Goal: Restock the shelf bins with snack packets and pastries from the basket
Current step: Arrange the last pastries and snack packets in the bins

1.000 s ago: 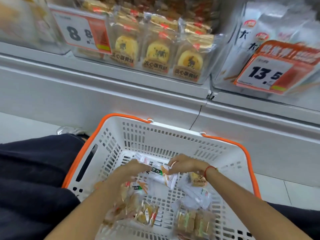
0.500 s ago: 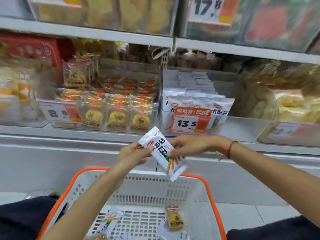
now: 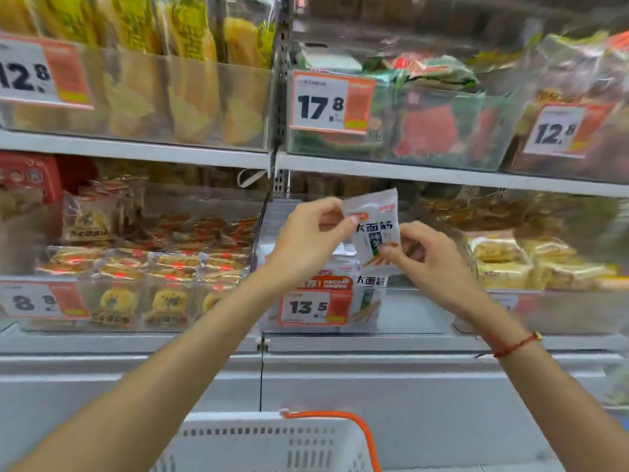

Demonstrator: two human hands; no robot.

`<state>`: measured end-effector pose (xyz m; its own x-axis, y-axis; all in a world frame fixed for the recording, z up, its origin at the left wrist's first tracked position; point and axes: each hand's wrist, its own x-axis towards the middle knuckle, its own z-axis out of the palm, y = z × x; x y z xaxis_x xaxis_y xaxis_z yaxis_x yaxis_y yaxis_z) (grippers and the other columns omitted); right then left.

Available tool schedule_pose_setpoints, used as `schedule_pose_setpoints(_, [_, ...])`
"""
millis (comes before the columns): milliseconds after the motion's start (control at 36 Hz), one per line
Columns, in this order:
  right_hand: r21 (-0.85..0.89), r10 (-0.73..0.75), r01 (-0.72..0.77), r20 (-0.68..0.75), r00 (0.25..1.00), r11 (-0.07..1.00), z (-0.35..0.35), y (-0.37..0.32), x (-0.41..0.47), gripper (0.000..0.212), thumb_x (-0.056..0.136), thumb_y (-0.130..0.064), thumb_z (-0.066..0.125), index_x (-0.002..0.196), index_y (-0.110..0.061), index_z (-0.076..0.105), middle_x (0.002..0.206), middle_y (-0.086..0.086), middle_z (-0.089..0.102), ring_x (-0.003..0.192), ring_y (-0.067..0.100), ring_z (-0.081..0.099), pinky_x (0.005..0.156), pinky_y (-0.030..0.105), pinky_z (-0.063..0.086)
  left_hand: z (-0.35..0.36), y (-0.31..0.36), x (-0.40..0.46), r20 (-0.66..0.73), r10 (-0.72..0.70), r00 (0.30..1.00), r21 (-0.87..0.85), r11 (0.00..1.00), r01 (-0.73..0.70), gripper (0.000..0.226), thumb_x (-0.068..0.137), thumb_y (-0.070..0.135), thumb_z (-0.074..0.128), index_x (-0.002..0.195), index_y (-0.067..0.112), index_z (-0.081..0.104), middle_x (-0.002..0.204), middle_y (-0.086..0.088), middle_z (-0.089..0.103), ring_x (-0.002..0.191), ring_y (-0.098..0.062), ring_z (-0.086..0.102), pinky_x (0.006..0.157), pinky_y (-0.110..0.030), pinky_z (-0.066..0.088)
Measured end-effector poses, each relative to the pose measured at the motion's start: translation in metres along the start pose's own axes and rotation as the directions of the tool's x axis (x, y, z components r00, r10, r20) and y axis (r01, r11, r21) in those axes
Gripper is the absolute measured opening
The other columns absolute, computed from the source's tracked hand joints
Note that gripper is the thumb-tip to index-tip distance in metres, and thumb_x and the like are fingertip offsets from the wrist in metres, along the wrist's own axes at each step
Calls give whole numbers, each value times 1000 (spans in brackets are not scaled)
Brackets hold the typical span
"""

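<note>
I hold a white snack packet (image 3: 374, 226) with black lettering upright in front of the middle shelf. My left hand (image 3: 308, 238) pinches its upper left edge. My right hand (image 3: 427, 258) pinches its lower right corner. Just below and behind it stands the clear bin (image 3: 408, 311) tagged 13.5, which holds matching white packets (image 3: 369, 284). The white basket (image 3: 265, 441) with orange handle shows only its far rim at the bottom edge; its contents are out of view.
A clear bin of round pastries (image 3: 143, 294) tagged 8.8 sits to the left. Yellow cake packs (image 3: 531, 264) fill the bin to the right. The shelf above carries bins tagged 12.8 (image 3: 136, 93) and 17.8 (image 3: 408, 124). A grey cabinet front (image 3: 374, 379) runs below.
Both hands lifted the white packet out of the basket and up to the 13.5 bin. It has turned more upright. My view has risen from the basket to the shelves.
</note>
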<state>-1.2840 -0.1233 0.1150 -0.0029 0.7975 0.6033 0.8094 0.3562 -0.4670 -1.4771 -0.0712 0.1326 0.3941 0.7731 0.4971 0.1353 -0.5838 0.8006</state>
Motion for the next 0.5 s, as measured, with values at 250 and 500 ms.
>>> schedule_pose_setpoints(250, [-84, 241, -238, 33, 970, 968, 15, 33, 0, 24, 79, -27, 77, 98, -33, 64, 88, -10, 73, 81, 10, 68, 76, 40, 57, 20, -11, 40, 184, 47, 982, 589, 794, -149, 35, 92, 42, 60, 63, 29, 46, 67, 8, 56, 72, -19, 54, 65, -33, 39])
schedule_pose_setpoints(500, [-104, 357, -343, 172, 918, 934, 12, 35, 5, 16, 81, -34, 75, 88, -20, 74, 84, -4, 73, 83, 10, 69, 80, 32, 55, 21, -22, 52, 328, -19, 945, 731, 638, -240, 38, 92, 48, 56, 88, 12, 67, 78, -1, 66, 81, -23, 60, 75, -34, 31])
